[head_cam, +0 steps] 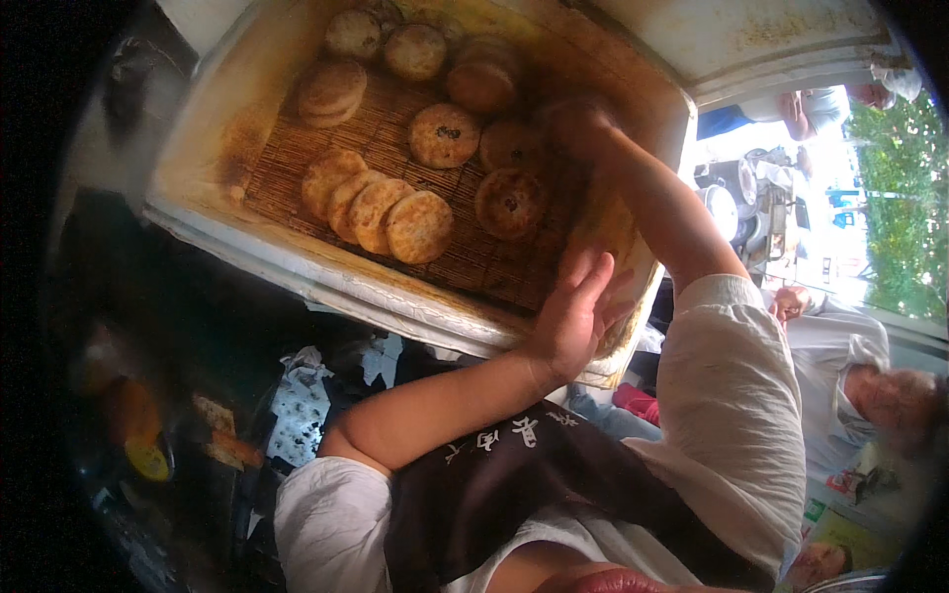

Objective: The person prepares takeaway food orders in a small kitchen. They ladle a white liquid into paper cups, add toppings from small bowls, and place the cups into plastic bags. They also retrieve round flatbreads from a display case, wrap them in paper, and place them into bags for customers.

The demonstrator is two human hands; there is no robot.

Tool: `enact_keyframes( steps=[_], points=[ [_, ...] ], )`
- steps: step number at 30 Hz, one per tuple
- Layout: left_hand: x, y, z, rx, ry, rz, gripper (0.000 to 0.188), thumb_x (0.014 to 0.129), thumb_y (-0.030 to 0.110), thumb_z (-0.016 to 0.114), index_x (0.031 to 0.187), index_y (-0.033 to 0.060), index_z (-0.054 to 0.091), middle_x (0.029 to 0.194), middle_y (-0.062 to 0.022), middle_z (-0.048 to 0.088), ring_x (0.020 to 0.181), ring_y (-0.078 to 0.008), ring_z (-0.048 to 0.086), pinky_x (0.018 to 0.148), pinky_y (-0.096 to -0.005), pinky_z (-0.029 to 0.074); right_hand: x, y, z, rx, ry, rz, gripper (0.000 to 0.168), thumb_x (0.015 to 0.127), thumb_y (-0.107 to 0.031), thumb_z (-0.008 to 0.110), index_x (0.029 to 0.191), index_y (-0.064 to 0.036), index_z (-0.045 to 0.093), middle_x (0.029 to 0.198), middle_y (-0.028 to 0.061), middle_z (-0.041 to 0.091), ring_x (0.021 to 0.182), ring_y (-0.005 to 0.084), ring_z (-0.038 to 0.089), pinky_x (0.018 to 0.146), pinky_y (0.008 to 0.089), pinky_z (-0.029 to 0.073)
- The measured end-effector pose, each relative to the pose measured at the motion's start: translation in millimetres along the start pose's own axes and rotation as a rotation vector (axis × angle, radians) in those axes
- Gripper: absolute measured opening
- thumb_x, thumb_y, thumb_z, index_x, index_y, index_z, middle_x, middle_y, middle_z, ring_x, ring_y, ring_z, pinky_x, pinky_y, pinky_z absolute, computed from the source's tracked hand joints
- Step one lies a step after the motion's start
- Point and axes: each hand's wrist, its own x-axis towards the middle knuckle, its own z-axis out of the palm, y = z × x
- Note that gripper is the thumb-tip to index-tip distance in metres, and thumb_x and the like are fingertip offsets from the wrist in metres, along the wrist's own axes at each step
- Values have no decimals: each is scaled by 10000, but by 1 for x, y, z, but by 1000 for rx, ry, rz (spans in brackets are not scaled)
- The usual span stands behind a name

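A foam box [334, 293] stands before me, stained brown inside and lined with a slatted mat [385, 148]. Round flat breads [445, 136] lie in it, some singly, some stacked; several overlap in a row [420, 227] near the close wall. My left hand [582, 319] is over the box's near right corner, fingers spread, with nothing seen in it. Deep in the shaded right side of the box is my right hand [578, 126], blurred; its fingers and anything in them cannot be made out. A dark-spotted bread [508, 203] lies between the two hands.
The box's raised wall edge [686, 148] runs along the right. A pale panel [756, 37] is at the upper right. Beyond are metal pots [719, 207] and people in light clothes [830, 356]. At the lower left, a yellow round item [148, 458] sits in dark surroundings.
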Motion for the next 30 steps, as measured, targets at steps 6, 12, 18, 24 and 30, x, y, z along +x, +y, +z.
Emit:
enact_keyframes(
  steps=[6,12,18,24,30],
  points=[
    [11,-15,-11,100,159,-21,333,925,230,465,1229,105,415,1131,-33,494,1066,-169,484,880,-320,397,-21,-11,-3,-41,-39,-94,248,804,-184,567,1036,-115,617,998,76,633,894,234,599,739,319,488],
    [22,-7,14,139,78,27,341,920,207,463,1241,105,409,1095,-20,485,991,-148,479,885,-301,379,-95,-30,-111,567,425,106,152,749,-120,615,869,-45,668,845,95,662,776,220,626,694,320,491],
    [33,-4,69,300,-271,227,568,810,604,493,1162,161,452,1063,5,507,910,-113,486,775,-285,417,-253,-109,-143,1826,1248,224,569,653,-108,746,1158,-10,502,995,94,582,887,202,586,735,300,503],
    [33,-24,95,578,-457,381,709,808,522,569,1307,73,338,1266,-69,424,1174,-184,408,1002,-352,328,-324,-131,-95,2209,1504,-220,681,807,-367,637,1288,9,337,1289,145,424,1201,234,417,1026,371,307],
    [57,-63,108,1114,-217,753,251,863,-12,454,1019,62,635,948,-70,639,809,-115,580,708,-233,482,-378,-82,-78,2025,1410,194,257,904,-188,515,1000,37,592,956,122,632,866,168,599,810,291,464]
  ],
)
